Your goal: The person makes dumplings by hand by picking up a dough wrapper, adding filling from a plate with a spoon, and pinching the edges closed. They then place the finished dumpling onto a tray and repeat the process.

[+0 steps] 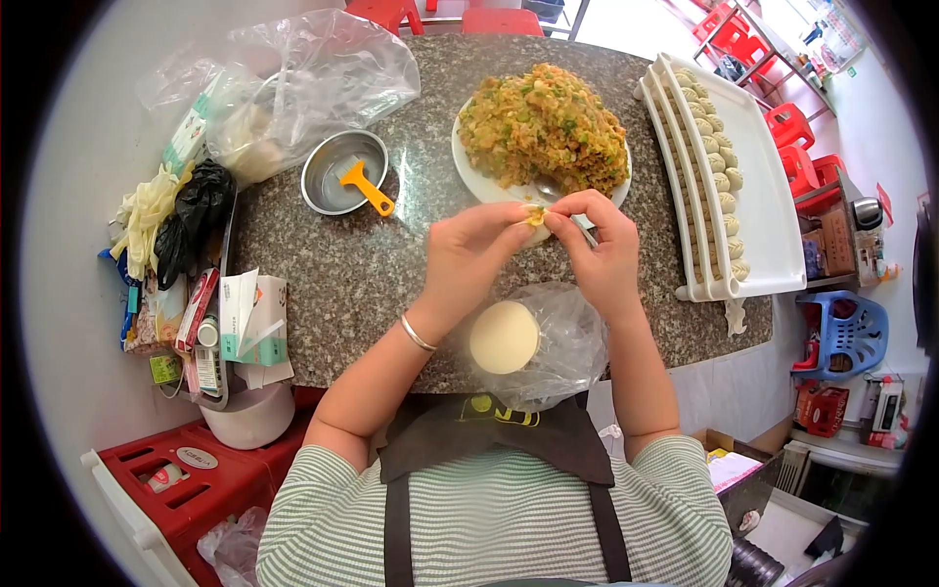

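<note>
- nearest, a dark apron (489, 455) carries yellow-green lettering, folded and turned so that no whole word can be read; at the left, an oval label (197, 457) on a red cabinet (147, 504) is too small to make out.
- past the apron, pale round wrappers (504, 338) sit on a clear plastic bag (572, 342) on the speckled table (416, 98).
- beyond them, a filled wrapper (536, 235) is up between both hands, just short of the plate, yellow-orange filling showing at its top.
- the left hand (469, 256), banded at the wrist, has thumb and fingertips closed narrowly on one side of it; the right hand (602, 256) pinches the other side just as narrowly. a metal handle (587, 233) shows by the right fingers; whether they grip it cannot be told.
- pinching well would mean small, even folds, filling kept off the rim so the dough sticks, and a light touch so that it does not tear.
- left of the plate, an orange-handled scraper (364, 186) leans in a metal bowl (328, 201).
- the white plate (468, 181) bears heaped filling (548, 122) with a spoon (548, 184) at its near edge; pleated dumplings (729, 181) line a white tray (773, 196) at right.
- boxes (259, 313) at left bear teal print, illegible here.
- farthest, red stools (501, 22).
</note>
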The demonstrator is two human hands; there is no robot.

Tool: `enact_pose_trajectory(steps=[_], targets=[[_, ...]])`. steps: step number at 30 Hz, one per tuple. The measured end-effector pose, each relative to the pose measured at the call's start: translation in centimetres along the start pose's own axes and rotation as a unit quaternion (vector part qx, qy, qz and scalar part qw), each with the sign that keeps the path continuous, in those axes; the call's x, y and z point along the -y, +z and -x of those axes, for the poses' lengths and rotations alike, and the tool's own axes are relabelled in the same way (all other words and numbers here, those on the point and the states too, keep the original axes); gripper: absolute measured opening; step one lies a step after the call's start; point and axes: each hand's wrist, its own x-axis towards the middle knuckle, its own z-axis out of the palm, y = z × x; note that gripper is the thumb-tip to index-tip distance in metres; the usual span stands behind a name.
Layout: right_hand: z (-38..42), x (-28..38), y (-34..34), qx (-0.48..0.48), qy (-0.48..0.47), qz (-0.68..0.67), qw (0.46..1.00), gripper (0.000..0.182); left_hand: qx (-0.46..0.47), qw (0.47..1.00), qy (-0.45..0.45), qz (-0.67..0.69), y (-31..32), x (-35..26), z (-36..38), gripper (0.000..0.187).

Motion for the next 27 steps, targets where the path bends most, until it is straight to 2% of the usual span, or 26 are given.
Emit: enact_pose_trajectory(steps=[6,7,9,10,12,16,18,21,22,24,25,27], targets=[[0.2,-1.1,0.2,-0.018,-0.085,0.079,0.993,0.009,-0.02,1.0,-0.004,0.009,0.2,-0.2,-0.3,0.016],[0.1,-1.0,0.1,-0.018,-0.085,0.08,0.993,0.009,-0.02,1.0,-0.004,0.009,0.1,0.0,-0.3,0.016],[-0.1,-0.7,-0.2,-0.006,0.0,-0.007,1.0,0.009,-0.001,0.999,-0.003,0.038,-0.2,0.4,-0.4,0.017],[-0.4,-0.3,-0.4,-0.006,-0.001,-0.007,1.0,0.009,-0.001,0.999,-0.003,0.038,-0.3,0.4,-0.4,0.017],[-0.8,0.3,-1.0,0.046,0.03,-0.021,0.998,0.009,0.023,0.999,0.009,0.036,-0.4,0.3,-0.3,0.018],[-0.7,0.0,-0.6,0.056,-0.03,0.007,0.998,0.008,0.033,0.998,0.021,0.042,-0.3,0.1,-0.2,0.019],[-0.4,-0.2,-0.2,0.022,-0.044,0.041,0.998,0.007,-0.001,0.999,-0.005,0.048,0.0,-0.2,-0.1,0.02],[-0.3,-0.2,-0.1,0.03,-0.072,0.065,0.995,0.007,-0.037,0.999,-0.004,0.008,0.2,-0.5,0.0,0.022],[-0.2,-0.2,-0.1,0.03,-0.072,0.065,0.995,0.007,-0.037,0.999,-0.004,0.008,0.2,-0.6,0.0,0.022],[-0.1,-0.1,-0.2,0.025,-0.069,0.061,0.995,0.007,-0.02,0.997,0.001,-0.075,0.1,-0.7,0.1,0.02],[-0.1,-0.1,-0.2,0.025,-0.069,0.062,0.995,0.007,-0.02,0.997,0.001,-0.074,0.1,-0.6,0.1,0.02],[0.0,-0.1,-0.2,0.005,-0.011,0.009,1.0,0.007,-0.02,0.999,0.009,-0.035,0.1,-0.2,0.1,0.017]])
